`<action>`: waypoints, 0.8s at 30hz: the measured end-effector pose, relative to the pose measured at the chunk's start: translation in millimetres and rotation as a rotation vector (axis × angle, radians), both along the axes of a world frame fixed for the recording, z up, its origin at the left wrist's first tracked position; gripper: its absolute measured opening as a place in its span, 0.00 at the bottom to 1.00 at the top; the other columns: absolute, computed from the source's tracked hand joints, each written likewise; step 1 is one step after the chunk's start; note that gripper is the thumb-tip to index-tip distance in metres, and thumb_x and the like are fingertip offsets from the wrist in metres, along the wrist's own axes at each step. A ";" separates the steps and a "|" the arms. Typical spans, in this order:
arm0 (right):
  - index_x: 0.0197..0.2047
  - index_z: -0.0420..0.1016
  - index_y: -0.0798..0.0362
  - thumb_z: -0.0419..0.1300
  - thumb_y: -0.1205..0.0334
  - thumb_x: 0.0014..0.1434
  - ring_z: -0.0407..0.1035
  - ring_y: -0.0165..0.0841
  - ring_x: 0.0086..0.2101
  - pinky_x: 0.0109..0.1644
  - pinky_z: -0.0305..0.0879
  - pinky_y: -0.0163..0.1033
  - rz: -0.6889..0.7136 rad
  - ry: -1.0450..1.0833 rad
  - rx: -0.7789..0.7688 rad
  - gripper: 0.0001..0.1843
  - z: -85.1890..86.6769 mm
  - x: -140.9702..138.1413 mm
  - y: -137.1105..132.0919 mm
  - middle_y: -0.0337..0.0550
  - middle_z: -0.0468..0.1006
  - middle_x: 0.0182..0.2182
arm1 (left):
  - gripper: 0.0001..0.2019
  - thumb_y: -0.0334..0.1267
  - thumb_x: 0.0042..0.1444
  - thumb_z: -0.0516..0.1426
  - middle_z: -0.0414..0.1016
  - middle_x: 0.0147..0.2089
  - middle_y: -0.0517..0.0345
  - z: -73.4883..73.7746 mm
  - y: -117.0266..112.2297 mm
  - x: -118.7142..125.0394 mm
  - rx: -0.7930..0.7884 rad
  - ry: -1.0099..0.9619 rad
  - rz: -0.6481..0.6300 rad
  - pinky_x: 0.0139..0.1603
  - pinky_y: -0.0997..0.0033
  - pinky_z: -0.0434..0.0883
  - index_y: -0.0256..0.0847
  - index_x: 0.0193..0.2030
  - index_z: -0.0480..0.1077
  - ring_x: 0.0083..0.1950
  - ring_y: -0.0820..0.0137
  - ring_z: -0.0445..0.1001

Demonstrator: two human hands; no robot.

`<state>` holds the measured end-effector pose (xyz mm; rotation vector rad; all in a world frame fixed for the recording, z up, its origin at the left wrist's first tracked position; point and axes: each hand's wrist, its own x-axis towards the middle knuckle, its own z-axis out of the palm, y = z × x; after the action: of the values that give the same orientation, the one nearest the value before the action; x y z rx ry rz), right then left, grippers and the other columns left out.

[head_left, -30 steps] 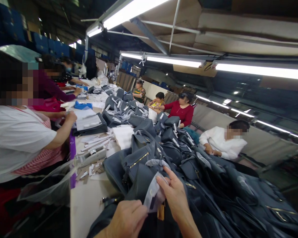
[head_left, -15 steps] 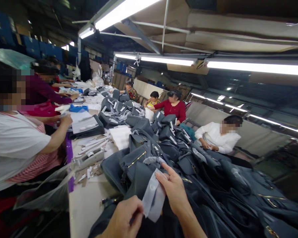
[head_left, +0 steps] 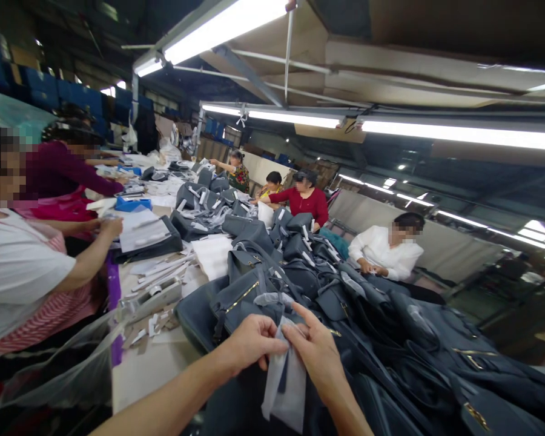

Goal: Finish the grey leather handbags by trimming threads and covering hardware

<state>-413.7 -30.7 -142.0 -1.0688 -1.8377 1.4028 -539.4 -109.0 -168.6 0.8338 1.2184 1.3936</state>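
My left hand (head_left: 249, 342) and my right hand (head_left: 318, 354) meet over a dark grey handbag at the bottom middle. Both pinch the top of a pale translucent wrapper (head_left: 285, 387) that hangs down between them, with a dark strap showing inside it. The fingers of both hands are closed on the wrapper's upper edge. Right behind my hands lies a grey handbag with a gold zip (head_left: 243, 297), part of a long heap of grey handbags (head_left: 390, 327).
A long worktable (head_left: 149, 357) runs away from me, strewn with paper strips and white sheets (head_left: 214, 254). A person in a white top (head_left: 22, 272) works at the left, others beyond. A person in white (head_left: 381, 251) and others sit on the right.
My left hand rose from the bottom edge and joined my right hand on the wrapper's top. The wrapper hangs lower and longer now. The view shifted slightly to the right.
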 end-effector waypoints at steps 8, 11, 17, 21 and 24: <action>0.51 0.69 0.55 0.67 0.29 0.39 0.78 0.44 0.33 0.31 0.72 0.42 -0.125 0.506 -0.545 0.46 -35.2 53.6 -34.3 0.52 0.83 0.35 | 0.13 0.43 0.36 0.61 0.71 0.22 0.59 -9.5 13.5 27.9 -0.027 -0.155 0.140 0.16 0.81 0.58 0.36 0.27 0.68 0.20 0.77 0.65; 0.45 0.71 0.54 0.76 0.40 0.31 0.79 0.44 0.31 0.30 0.74 0.42 -0.159 0.457 -0.489 0.42 -50.7 55.2 -49.5 0.50 0.83 0.32 | 0.14 0.43 0.34 0.61 0.69 0.21 0.61 -13.4 19.1 35.1 -0.004 -0.217 0.222 0.14 0.81 0.51 0.37 0.26 0.66 0.19 0.78 0.61; 0.41 0.74 0.56 0.77 0.45 0.32 0.75 0.35 0.20 0.22 0.73 0.36 -0.370 0.403 -0.350 0.36 -56.4 36.3 -58.4 0.41 0.80 0.21 | 0.12 0.37 0.34 0.60 0.69 0.21 0.64 -2.4 15.0 38.6 -0.001 -0.323 0.192 0.17 0.81 0.47 0.36 0.29 0.69 0.18 0.80 0.58; 0.45 0.79 0.57 0.73 0.40 0.38 0.69 0.31 0.16 0.18 0.71 0.34 -0.413 0.405 -0.175 0.36 -67.0 34.2 -60.8 0.37 0.76 0.17 | 0.12 0.33 0.34 0.57 0.69 0.21 0.65 4.3 22.2 33.1 -0.029 -0.385 0.221 0.17 0.81 0.45 0.37 0.31 0.68 0.17 0.80 0.60; 0.47 0.82 0.52 0.66 0.44 0.51 0.65 0.28 0.14 0.19 0.68 0.33 -0.297 0.317 0.095 0.25 -73.4 39.8 -60.6 0.34 0.70 0.14 | 0.10 0.33 0.36 0.57 0.74 0.23 0.59 3.5 32.3 29.3 -0.053 -0.418 0.238 0.17 0.80 0.44 0.38 0.31 0.65 0.18 0.76 0.66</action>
<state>-373.9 -91.3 -215.4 -0.9620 -1.4388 1.2170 -510.1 -76.7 -165.1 0.3401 1.0436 1.6206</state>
